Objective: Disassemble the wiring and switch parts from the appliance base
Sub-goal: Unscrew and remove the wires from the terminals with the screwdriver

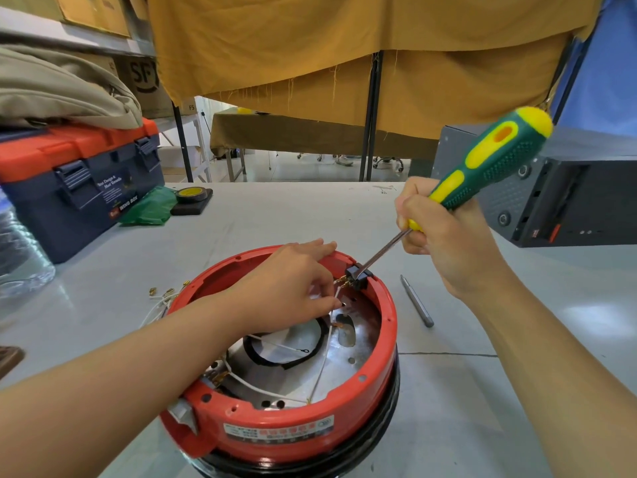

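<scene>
The red round appliance base [387, 326] lies upside down on the table, its metal inside showing with white wires [275, 391] across it. A black switch block [358, 274] sits in the far rim. My left hand [293, 288] reaches over the rim and pinches a white wire [336, 300] just beside the block. My right hand [444, 243] grips a green and yellow screwdriver [496, 157], and its tip is pressed against the top of the switch block.
A loose screwdriver bit [417, 301] lies right of the base. Removed wires with brass terminals [162, 298] lie to its left. A blue and orange toolbox [79, 181], tape roll [193, 194], green bag [148, 208], plastic bottle [20, 257] and dark metal case [558, 194] stand around.
</scene>
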